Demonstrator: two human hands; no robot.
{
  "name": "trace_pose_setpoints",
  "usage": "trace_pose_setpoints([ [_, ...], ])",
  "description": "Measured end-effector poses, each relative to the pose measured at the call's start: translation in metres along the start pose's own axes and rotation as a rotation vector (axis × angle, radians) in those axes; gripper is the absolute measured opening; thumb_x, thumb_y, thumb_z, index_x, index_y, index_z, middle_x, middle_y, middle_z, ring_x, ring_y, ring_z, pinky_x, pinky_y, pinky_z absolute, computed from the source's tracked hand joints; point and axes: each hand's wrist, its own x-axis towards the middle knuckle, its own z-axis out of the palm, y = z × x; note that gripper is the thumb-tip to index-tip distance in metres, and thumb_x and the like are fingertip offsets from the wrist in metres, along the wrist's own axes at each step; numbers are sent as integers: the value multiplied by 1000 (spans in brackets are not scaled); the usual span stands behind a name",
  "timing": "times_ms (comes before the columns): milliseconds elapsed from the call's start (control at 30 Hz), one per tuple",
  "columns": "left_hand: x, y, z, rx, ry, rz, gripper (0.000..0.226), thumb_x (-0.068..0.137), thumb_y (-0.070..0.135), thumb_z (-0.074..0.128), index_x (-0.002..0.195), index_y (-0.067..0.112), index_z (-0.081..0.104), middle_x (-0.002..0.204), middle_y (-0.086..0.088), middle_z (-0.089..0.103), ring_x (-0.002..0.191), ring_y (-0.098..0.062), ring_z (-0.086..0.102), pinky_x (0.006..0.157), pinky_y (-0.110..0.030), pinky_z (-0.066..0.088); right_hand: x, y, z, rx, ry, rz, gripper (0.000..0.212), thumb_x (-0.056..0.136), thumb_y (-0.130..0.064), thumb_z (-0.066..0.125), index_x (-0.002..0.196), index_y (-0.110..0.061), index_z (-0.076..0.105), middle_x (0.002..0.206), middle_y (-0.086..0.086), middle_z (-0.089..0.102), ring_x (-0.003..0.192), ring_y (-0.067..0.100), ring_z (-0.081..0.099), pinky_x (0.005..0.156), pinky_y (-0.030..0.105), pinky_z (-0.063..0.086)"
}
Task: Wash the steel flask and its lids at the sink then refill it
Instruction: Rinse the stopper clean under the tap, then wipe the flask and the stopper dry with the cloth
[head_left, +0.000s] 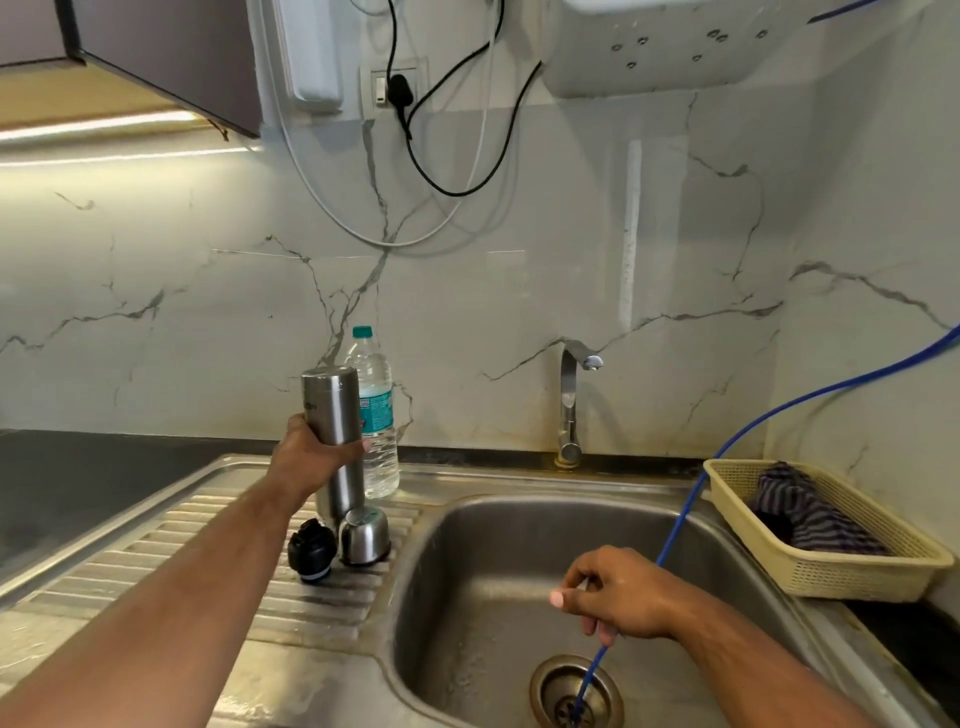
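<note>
A white marble-veined wall (208, 291) rises behind the dark bench (78, 483); a light strip (104, 127) glows beneath the brown cabinet (171, 57).

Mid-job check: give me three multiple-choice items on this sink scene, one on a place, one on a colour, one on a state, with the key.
1. Where are the steel cap and black lid?
A. in the sink basin
B. on the drainboard
C. in the basket

2. What colour is the tube that the right hand holds?
A. blue
B. red
C. yellow

3. What is the left hand doing?
A. resting open on the counter
B. gripping the steel flask
C. turning the tap

Key: 1 B, both stand on the ribbed drainboard at the flask's foot. 2 A, the tube is blue down to the drain. 3 B, its fingers curl round the flask.
</note>
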Motion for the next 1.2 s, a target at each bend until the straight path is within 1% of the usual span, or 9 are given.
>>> trace_pose_setpoints([
  [100, -3, 3, 0, 29, 71, 28, 72, 69, 33, 93, 129, 11, 60, 121, -12, 70, 102, -27, 64, 90, -45, 55, -3, -2, -1, -10, -4, 6, 33, 95, -49, 68, 114, -21, 69, 92, 4, 79, 74, 12, 73, 84, 35, 62],
  [267, -34, 47, -7, -121, 294, 165, 70, 73, 27, 91, 128, 9, 52, 124, -18, 67, 111, -36, 64, 95, -48, 49, -5, -7, -3, -55, 10, 19, 38, 97, -47, 67, 118, -16, 69, 100, 8, 78, 74, 12, 70, 84, 33, 60],
  [367, -70, 82, 6, -290, 315, 211, 72, 74, 34, 90, 130, 16, 48, 124, -11, 66, 111, -33, 63, 100, -47, 48, -5, -5, -6, -48, 38, 60, 36, 96, -47, 68, 116, -17, 70, 99, 6, 78, 75, 12, 70, 88, 37, 61],
  [467, -117, 94, 44, -415, 155, 227, 71, 76, 35, 89, 132, 19, 49, 117, -3, 64, 103, -25, 62, 101, -47, 50, -8, -3, -9, -112, 193, 74, 29, 95, -50, 67, 105, -24, 74, 91, -1, 77, 79, 13, 73, 87, 40, 61],
  [667, -159, 63, 130, -471, -235, 72, 64, 68, 38, 92, 118, 24, 55, 108, 0, 70, 99, -24, 68, 90, -44, 54, -27, 2, -54, -28, 769, 57, 22, 87, -41, 60, 94, -27, 75, 91, -8, 77, 86, 9, 71, 84, 36, 59],
  [800, -152, 43, 142, -323, -350, 78, 89, 44, 68, 89, 118, 27, 59, 103, 1, 73, 93, -22, 71, 89, -51, 58, -44, 16, -103, -28, 987, 187, 14, 92, -24, 67, 103, -22, 74, 105, -1, 76, 101, 18, 70, 92, 35, 56],
  [867, -151, 42, 143, -254, -382, 116, 92, 44, 71, 88, 120, 30, 57, 103, 3, 72, 93, -21, 70, 90, -50, 58, -44, 27, -130, -183, 958, 362, 28, 92, -20, 66, 120, -19, 69, 121, 6, 70, 115, 26, 64, 96, 36, 54],
  [1000, -158, 52, 141, -215, -414, 214, 65, 65, 50, 91, 116, 30, 55, 97, 5, 68, 87, -15, 65, 81, -40, 54, -36, 48, -162, -447, 768, 664, 46, 92, -22, 66, 137, -17, 56, 136, 10, 59, 128, 31, 50, 99, 41, 50],
  [1200, -162, 57, 145, -197, -471, 215, 71, 66, 56, 88, 119, 36, 45, 98, 10, 59, 84, -7, 55, 77, -32, 48, -35, 73, -168, -478, 635, 764, 49, 93, -38, 70, 134, -15, 55, 134, 7, 61, 121, 27, 61, 91, 38, 50],
])
